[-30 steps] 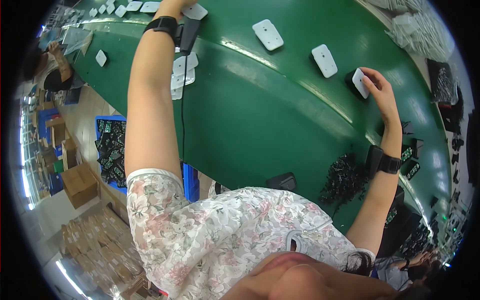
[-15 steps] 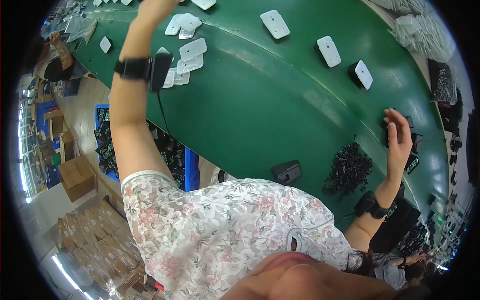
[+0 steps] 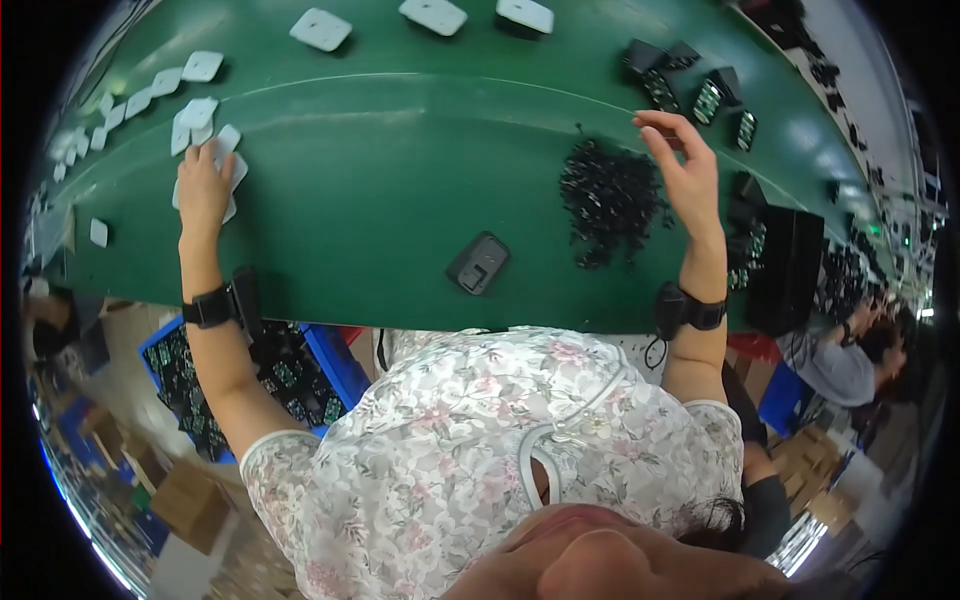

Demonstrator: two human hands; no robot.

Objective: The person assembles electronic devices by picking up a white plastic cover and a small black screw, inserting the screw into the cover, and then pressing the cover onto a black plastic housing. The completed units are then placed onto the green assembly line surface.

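Note:
My left hand (image 3: 204,190) lies over a cluster of flat white plastic covers (image 3: 199,112) at the left of the green table. Its fingers are stretched out and touch the covers; what lies under the palm is hidden. At the right, my right hand (image 3: 690,178) hovers with curved fingers apart from the thumb and nothing visible between them. It is beside a heap of small black parts (image 3: 608,195). Just beyond its fingertips lie black housings with green circuit boards (image 3: 708,100). A dark grey plastic casing (image 3: 479,263) rests near the table's front edge, between my hands.
Several white-topped units (image 3: 433,15) stand along the far side of the green table (image 3: 400,200). A blue crate (image 3: 335,365) of circuit-board parts sits below the left front edge. A black box (image 3: 787,270) stands right of my forearm. Another person (image 3: 835,350) is at the far right.
My view has turned, shifting the table's contents. My left hand has come down from its far reach onto the white covers. My right hand still hovers with its fingers apart.

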